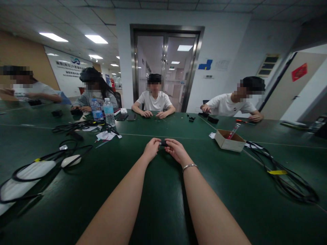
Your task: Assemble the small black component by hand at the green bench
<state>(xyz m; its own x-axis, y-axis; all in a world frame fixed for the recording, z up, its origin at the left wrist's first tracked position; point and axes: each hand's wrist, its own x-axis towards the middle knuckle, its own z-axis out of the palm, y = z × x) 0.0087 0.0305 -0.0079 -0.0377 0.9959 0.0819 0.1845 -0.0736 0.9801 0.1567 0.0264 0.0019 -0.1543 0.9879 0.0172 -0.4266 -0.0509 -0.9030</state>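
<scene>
Both my arms reach forward over the green table (163, 190). Between my hands is a small dark object (163, 144), too small to name, with a lighter tip on its left side. The fingers of my left hand (152, 149) pinch that lighter end. My right hand (176, 149), with a silver bracelet (189, 166) at its wrist, grips the dark end between thumb and fingers. The object is held level, just above the tabletop.
Coiled black cables lie left (48, 160) and right (283, 180). A cardboard box (230, 144) holds a red-labelled tube. Two water bottles (109, 112), papers (105, 135) and a white mouse (71, 160) are at left. Several people sit across the table.
</scene>
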